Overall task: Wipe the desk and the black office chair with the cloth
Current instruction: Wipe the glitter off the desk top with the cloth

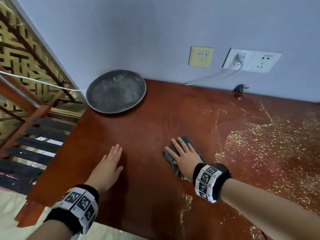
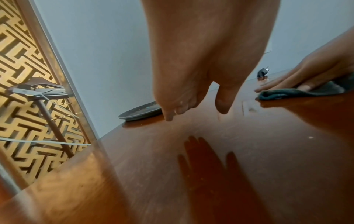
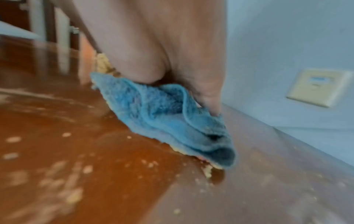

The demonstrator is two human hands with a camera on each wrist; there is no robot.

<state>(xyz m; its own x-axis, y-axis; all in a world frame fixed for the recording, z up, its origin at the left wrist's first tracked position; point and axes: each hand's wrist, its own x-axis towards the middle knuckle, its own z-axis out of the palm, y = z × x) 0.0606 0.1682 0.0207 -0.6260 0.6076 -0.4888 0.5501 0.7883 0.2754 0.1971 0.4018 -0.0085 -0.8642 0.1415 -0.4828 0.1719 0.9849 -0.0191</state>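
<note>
A glossy red-brown desk (image 1: 155, 118) fills the head view. My right hand (image 1: 183, 153) lies flat with straight fingers on a folded blue-grey cloth (image 1: 167, 154), pressing it against the desk top. In the right wrist view the cloth (image 3: 162, 124) bunches under my palm, with yellow crumbs stuck to its lower edge. My left hand (image 1: 110, 163) is flat, fingers straight and together, just above or on the desk to the left of the cloth; the left wrist view shows its fingers (image 2: 172, 112) over their reflection. No office chair is in view.
Yellow crumbs (image 1: 259, 144) cover the desk's right half. A dusty dark round tray (image 1: 116, 91) sits at the back left by the wall. A black plug (image 1: 239, 88) lies at the back. Wall sockets (image 1: 251, 60) hold a white cable. The desk's left edge drops to a slatted rack (image 1: 34, 144).
</note>
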